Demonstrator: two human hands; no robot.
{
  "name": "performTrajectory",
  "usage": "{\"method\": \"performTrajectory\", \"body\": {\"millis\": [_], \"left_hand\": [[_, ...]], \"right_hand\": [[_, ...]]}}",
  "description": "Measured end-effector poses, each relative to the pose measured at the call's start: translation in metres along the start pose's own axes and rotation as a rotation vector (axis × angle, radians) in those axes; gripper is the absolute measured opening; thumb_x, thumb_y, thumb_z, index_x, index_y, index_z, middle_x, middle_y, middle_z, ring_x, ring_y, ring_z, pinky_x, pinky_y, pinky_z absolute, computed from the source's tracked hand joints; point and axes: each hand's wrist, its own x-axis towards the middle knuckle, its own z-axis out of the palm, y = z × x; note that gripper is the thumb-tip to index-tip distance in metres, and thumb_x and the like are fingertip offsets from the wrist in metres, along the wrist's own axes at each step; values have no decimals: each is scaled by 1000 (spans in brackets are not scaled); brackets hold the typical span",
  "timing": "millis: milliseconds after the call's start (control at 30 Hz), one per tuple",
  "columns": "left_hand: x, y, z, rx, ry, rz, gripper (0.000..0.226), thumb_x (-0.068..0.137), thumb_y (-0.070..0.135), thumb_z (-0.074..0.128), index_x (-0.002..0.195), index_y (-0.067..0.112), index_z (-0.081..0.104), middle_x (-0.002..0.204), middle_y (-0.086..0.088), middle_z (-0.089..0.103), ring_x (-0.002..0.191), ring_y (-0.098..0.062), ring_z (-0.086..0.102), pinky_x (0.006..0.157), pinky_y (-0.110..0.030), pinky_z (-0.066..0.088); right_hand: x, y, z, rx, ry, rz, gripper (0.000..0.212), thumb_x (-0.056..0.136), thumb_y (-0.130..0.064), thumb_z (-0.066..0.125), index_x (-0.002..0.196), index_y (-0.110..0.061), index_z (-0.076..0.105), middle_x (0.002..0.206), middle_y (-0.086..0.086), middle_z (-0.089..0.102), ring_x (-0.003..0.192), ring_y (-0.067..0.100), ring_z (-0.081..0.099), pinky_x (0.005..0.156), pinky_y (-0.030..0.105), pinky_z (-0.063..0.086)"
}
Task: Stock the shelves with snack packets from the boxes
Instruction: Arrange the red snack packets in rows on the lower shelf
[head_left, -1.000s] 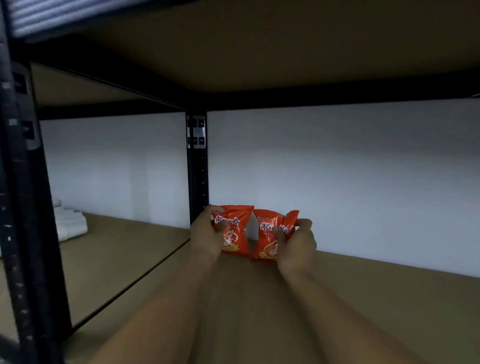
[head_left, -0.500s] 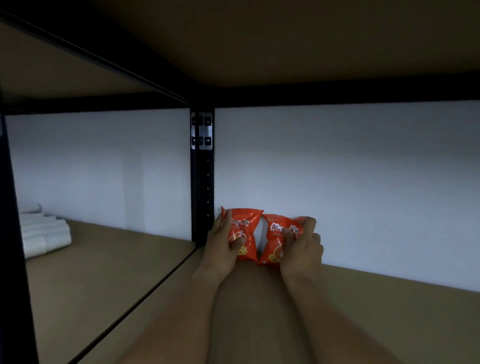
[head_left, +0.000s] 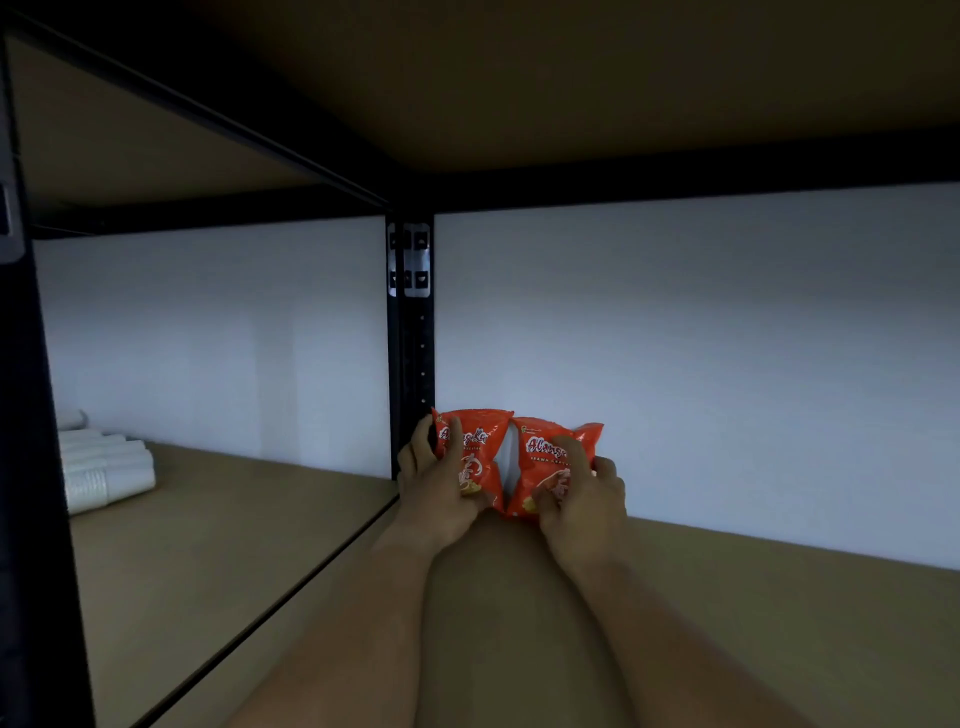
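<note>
Snack packets upright (fronts facing out) — left packet (head_left: 470, 452) pinched by left hand (head_left: 439, 493), right packet (head_left: 550, 462) by right hand (head_left: 584, 506).

Stockroom or shop storage bay. We note black metal racking, its slotted upright (head_left: 411, 332) bolted with a bracket, brown board shelves (head_left: 779, 613) against a plain white wall (head_left: 727, 338). We list two orange snack packets (head_left: 550, 462) and stacked white disposable cups (head_left: 104, 467) in the neighbouring bay.
</note>
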Motion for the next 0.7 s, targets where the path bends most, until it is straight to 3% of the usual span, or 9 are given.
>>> {"method": "performTrajectory", "body": {"millis": [167, 400, 600, 700], "left_hand": [[-1, -5, 2, -44, -23, 83, 106, 87, 40, 74, 157, 36, -4, 159, 6, -20, 148, -26, 0, 122, -41, 18], [-3, -12, -1, -100, -46, 152, 91, 87, 30, 75, 151, 52, 14, 163, 11, -18, 151, -23, 2, 123, -45, 22], [-3, -3, 1, 109, -153, 94, 86, 98, 37, 60, 150, 56, -5, 155, 6, -42, 150, -34, 3, 121, -49, 25], [-3, -1, 2, 163, -160, 90, 87, 99, 40, 56, 148, 56, -14, 153, 1, -45, 150, -35, 0, 120, -51, 25]], "right_hand": [[-1, 1, -2, -70, -59, -4, 60, 99, -31, 55, 152, -39, 27, 142, 11, 35, 130, 30, 39, 101, 46, 45], [-2, 3, 1, -196, -76, -38, 63, 104, -33, 43, 153, -49, 8, 144, 9, 23, 133, 29, 31, 103, 45, 44], [2, 9, 12, -209, -119, -25, 66, 104, -38, 42, 153, -47, -1, 149, 12, 16, 131, 33, 31, 104, 46, 41], [2, 10, 14, -211, -149, -20, 72, 102, -43, 45, 153, -47, -6, 151, 13, 11, 134, 34, 29, 108, 46, 39]]}}
